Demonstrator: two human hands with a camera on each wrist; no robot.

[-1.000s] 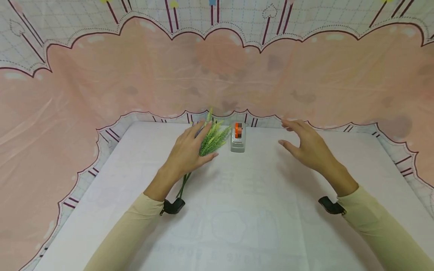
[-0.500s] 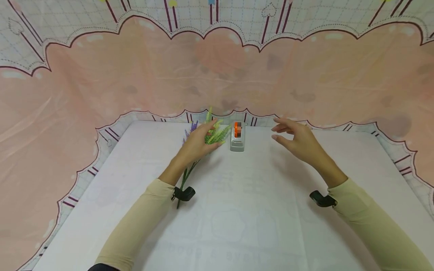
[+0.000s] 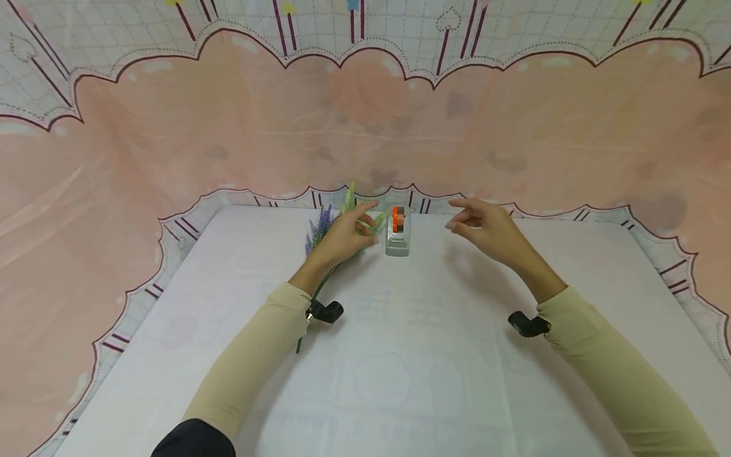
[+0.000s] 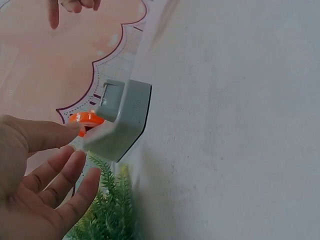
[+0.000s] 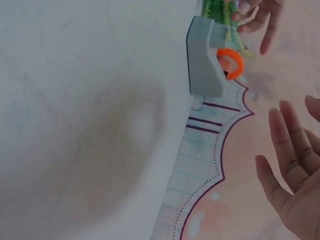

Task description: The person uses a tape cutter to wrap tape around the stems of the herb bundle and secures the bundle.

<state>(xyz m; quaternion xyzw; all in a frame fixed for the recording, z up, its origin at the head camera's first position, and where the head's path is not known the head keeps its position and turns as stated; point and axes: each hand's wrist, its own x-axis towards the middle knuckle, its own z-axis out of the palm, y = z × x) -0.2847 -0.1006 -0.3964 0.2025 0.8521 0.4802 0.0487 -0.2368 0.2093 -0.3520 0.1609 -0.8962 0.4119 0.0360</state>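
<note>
Tape dispenser (image 3: pixel 398 244): long axis 12–6 o'clock; 3 o'clock from nearer left hand (image 3: pixel 347 236), 9 o'clock from right hand (image 3: pixel 487 231); both empty, fingers parted.

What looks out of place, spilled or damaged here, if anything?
Nothing stands out. The grey tape dispenser stands upright near the far edge of the table, orange ring in place, and the flowers lie beside it, partly hidden by the left hand.
</note>
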